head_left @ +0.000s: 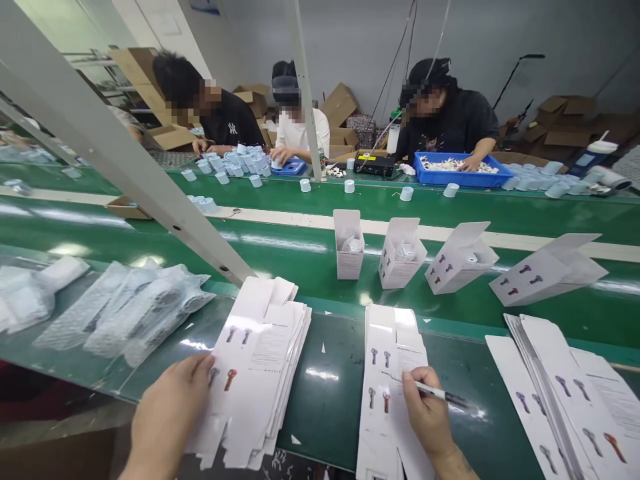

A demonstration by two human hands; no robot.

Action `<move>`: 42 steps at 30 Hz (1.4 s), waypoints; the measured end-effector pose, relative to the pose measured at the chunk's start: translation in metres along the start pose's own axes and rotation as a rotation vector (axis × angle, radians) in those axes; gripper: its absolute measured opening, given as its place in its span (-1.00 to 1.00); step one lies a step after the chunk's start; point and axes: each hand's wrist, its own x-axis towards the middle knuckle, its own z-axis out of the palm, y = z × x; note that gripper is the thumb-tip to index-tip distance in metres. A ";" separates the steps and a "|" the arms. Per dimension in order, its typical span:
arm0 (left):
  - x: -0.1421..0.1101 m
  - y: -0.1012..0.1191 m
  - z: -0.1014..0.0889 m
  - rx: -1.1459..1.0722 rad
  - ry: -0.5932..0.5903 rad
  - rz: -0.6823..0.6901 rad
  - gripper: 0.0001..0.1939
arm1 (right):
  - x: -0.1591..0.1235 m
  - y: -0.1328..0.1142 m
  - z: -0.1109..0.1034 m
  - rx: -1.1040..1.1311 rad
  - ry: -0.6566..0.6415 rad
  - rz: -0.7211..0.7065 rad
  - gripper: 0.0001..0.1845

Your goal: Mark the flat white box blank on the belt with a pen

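Note:
A pen (435, 392) is pinched in my right hand (430, 420), its tip over a stack of flat white cartons (377, 427) printed with small coloured devices. My left hand (170, 410) grips the left edge of another stack of flat cartons (270, 347); its fingers curl at the edge and are partly hidden. To the right lies a third carton stack (565, 393), which neither hand touches. Beyond the stacks, several open upright cartons stand on the green belt, among them a narrow box (349, 263) with a wrapped item inside.
Bubble-wrapped packets (145, 307) lie at the left. A slanted metal post (165, 220) crosses the view. Across the belt (280, 250), several people work among light-blue cups (240, 160) and a blue tray (440, 175) of small white parts.

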 end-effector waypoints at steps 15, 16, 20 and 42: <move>-0.130 0.126 0.159 -0.404 -0.712 0.237 -0.94 | 0.000 -0.001 -0.004 -0.109 0.091 -0.068 -0.63; -0.130 0.125 0.160 -0.444 -0.730 0.200 -0.93 | -0.004 -0.002 -0.007 -0.097 0.092 -0.078 -0.63; -0.128 0.124 0.163 -0.547 -0.774 0.111 -0.86 | -0.036 -0.001 -0.015 -0.055 -0.025 -0.076 -0.65; -0.043 0.058 0.040 -0.734 -0.529 0.012 -0.56 | -0.004 -0.003 -0.027 -0.028 0.127 -0.010 -0.63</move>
